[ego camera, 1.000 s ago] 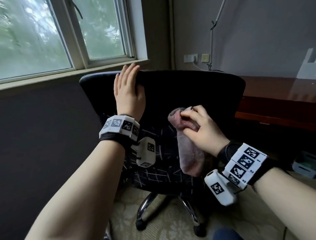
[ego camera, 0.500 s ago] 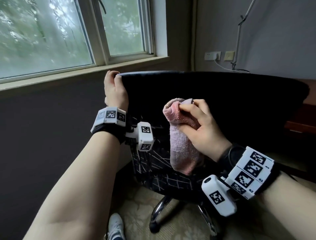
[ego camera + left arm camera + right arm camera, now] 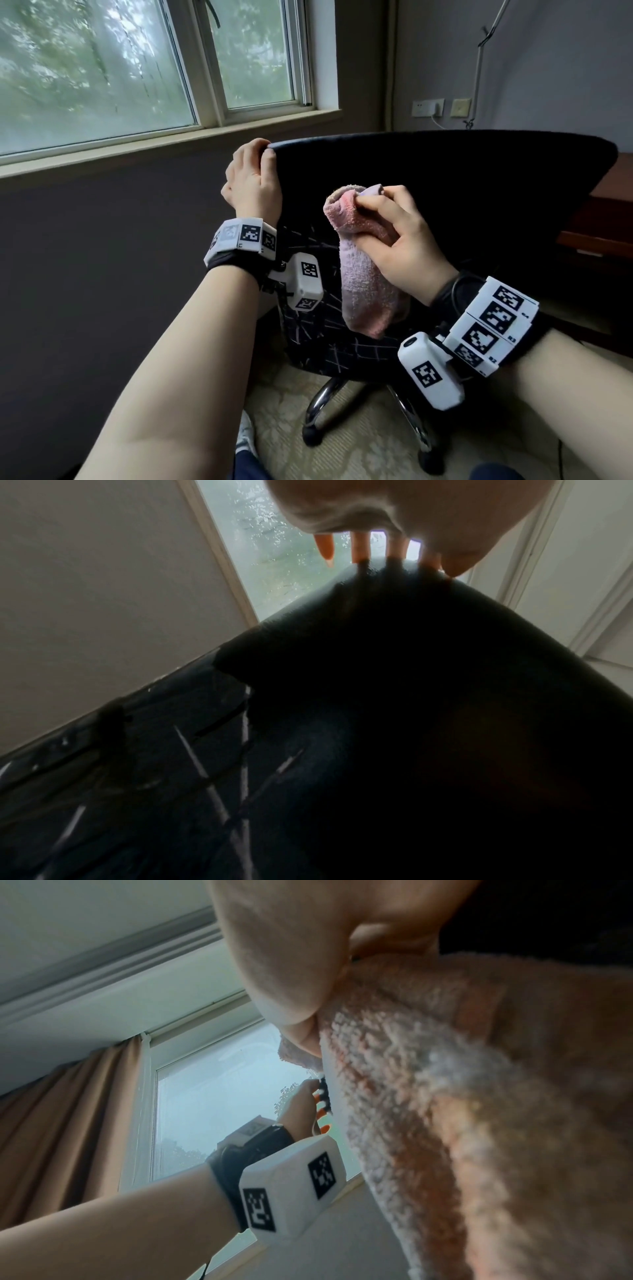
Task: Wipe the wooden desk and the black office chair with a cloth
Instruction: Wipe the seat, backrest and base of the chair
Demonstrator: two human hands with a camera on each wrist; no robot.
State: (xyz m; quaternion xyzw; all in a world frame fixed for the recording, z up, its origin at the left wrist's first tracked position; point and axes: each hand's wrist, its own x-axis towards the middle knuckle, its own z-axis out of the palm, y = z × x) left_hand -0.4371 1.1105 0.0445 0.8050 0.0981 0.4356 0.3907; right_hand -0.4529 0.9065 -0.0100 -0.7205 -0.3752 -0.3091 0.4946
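The black office chair (image 3: 462,192) stands in front of me with its backrest turned toward me. My left hand (image 3: 251,178) grips the top left corner of the backrest, fingers hooked over the edge (image 3: 394,561). My right hand (image 3: 394,233) holds a bunched pink cloth (image 3: 363,270) against the back of the chair, just right of the left hand. The cloth hangs down below the fingers and fills the right wrist view (image 3: 462,1096). A corner of the wooden desk (image 3: 606,219) shows behind the chair at the right.
A window (image 3: 137,68) and its sill run along the wall at the left. The chair's chrome base (image 3: 342,397) and castors rest on a patterned carpet. A lamp pole (image 3: 478,65) and wall sockets (image 3: 428,108) are behind the chair.
My left hand slid from the top middle of the backrest to its left corner and curled over it. The chair turned and shifted right in view. My right hand kept the cloth on the backrest.
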